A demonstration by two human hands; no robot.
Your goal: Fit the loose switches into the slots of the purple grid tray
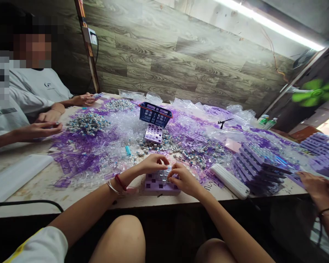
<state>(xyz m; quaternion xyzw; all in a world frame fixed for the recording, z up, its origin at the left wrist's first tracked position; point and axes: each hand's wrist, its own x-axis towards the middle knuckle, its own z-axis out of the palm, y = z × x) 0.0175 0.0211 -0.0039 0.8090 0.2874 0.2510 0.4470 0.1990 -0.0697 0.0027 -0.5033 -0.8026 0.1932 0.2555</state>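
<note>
Two hands (153, 163) (185, 178) over purple panel (160, 191)

We see a purple block (162, 193) lying flat at the table's (55, 186) near edge, roughly midway along it. Its front side runs nearly in line with that edge, and its upper face is lighter, with dark square openings that we can make out toward the front and left. On top sit clear pieces (163, 175), glassy and squarish, clustered over the middle and far part. We cannot tell whether they are joined, and the block's far corners are hidden from us.
</note>
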